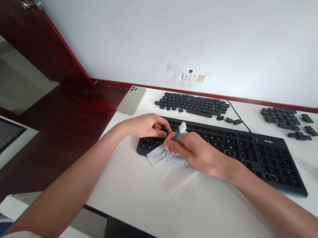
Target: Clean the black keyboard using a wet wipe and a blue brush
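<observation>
At the bottom of the frame, the person's lap is showing below the edge of the white table (145,198). Just left of centre, a thin white tissue (174,174) is spreading from the tabletop onto the near edge of a black keyboard (251,150). The right hand (195,149) is lying over the tissue, its fingers curling closely around a small blue brush (181,128), whose white bristles are pointing up at mid-frame. The left hand (145,125) is bending over the keyboard's left end, thumb and forefinger drawing near each other; from here I'm not able to tell whether they're grasping anything. The keyboard is stretching across to the right, baring its sockets. Behind it, a wide bunch of loose keycaps (195,103) is lying at upper centre, while a smaller cluster (281,116) is sitting at upper right. A phone (131,100) is resting face down left of the bunch. Farthest off, wall outlets (194,77) are showing.
</observation>
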Demonstrator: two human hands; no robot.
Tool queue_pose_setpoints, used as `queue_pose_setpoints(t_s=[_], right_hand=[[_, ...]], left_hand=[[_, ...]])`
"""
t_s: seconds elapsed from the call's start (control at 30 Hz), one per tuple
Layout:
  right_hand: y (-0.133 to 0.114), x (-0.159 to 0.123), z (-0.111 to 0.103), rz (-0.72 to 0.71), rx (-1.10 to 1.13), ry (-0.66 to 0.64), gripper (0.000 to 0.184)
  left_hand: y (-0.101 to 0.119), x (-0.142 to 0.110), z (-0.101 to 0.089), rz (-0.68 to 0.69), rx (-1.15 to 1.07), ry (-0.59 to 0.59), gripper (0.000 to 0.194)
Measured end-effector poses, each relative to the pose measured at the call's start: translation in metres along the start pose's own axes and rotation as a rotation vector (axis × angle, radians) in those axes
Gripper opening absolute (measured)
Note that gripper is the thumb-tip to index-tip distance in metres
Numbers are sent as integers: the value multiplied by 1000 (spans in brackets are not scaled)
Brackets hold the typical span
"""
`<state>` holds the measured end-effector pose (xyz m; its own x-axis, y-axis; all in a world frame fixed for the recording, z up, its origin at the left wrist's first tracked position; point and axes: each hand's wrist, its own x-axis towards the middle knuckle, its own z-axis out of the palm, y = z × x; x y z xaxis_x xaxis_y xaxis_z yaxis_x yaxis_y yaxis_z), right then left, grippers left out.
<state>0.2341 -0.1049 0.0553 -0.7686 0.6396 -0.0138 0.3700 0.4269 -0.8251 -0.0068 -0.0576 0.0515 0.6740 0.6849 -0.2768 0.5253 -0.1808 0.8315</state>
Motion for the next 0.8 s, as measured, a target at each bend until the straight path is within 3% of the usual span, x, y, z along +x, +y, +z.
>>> queue_pose_setpoints(t_s=[0.3,0.53,0.7,0.8], right_hand=[[4,3,13,-93,-150,31,25],[-4,4,14,-53,-160,-6,20],[-6,9,24,18,-207,80,19],[-6,9,22,0,-185,36,19]], left_hand=[[2,0,0,-6,13,17,26],[0,-1,-1,-15,46,12,27],[-2,0,-1,-20,52,7,30],[-3,0,-1,-17,53,24,27]])
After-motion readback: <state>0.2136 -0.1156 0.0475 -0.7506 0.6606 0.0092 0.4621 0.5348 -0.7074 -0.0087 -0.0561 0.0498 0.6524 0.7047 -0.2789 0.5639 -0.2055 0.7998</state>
